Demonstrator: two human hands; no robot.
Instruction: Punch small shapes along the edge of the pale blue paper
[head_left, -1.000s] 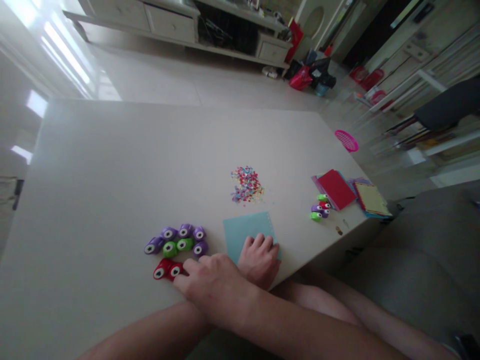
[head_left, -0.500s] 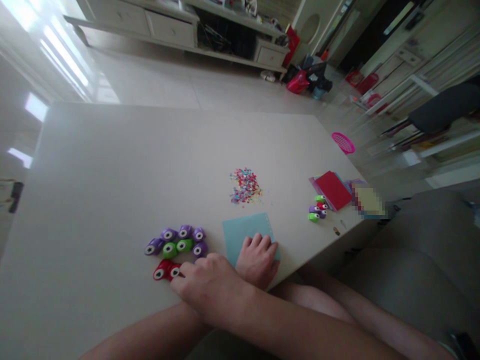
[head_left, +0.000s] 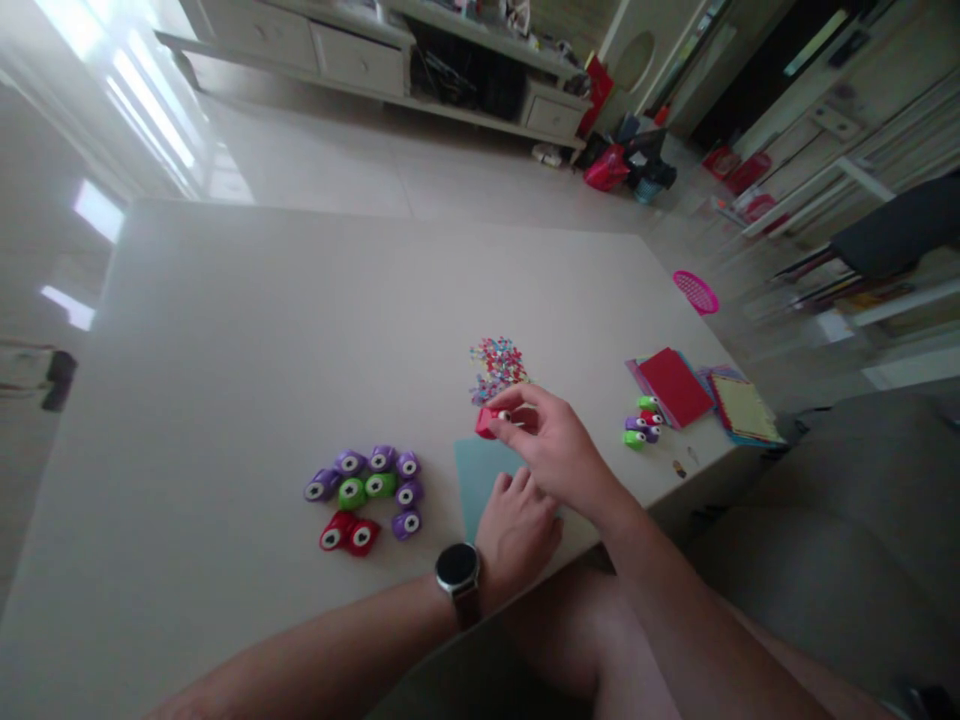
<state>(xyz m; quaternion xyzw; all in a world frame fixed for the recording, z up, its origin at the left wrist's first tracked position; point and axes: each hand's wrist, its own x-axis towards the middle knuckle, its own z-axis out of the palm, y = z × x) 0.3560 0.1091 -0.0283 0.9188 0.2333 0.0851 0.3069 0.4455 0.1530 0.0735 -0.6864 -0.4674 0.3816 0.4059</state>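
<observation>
Blue paper (head_left: 480,470) lies flat near the front edge of the table (head_left: 225,330). The left hand (head_left: 517,530) presses down on it with flat fingers, holding nothing, and covers much of the sheet. A dark watch (head_left: 457,568) sits on that wrist. Just above, the right hand (head_left: 551,445) has its grip pinched around a small red punch (head_left: 489,420), held in the air over the far edge of the paper; fingers hide most of the punch. To the left, a bunch of little punches (head_left: 371,490), purple, green and red, sit close together. Behind the red punch lies a heap of tiny paper bits (head_left: 499,362). Farther right are more small punches (head_left: 642,420), too small to see well, beside a pile of coloured sheets (head_left: 675,385). A pink basket (head_left: 695,291) sits at the far table edge.
</observation>
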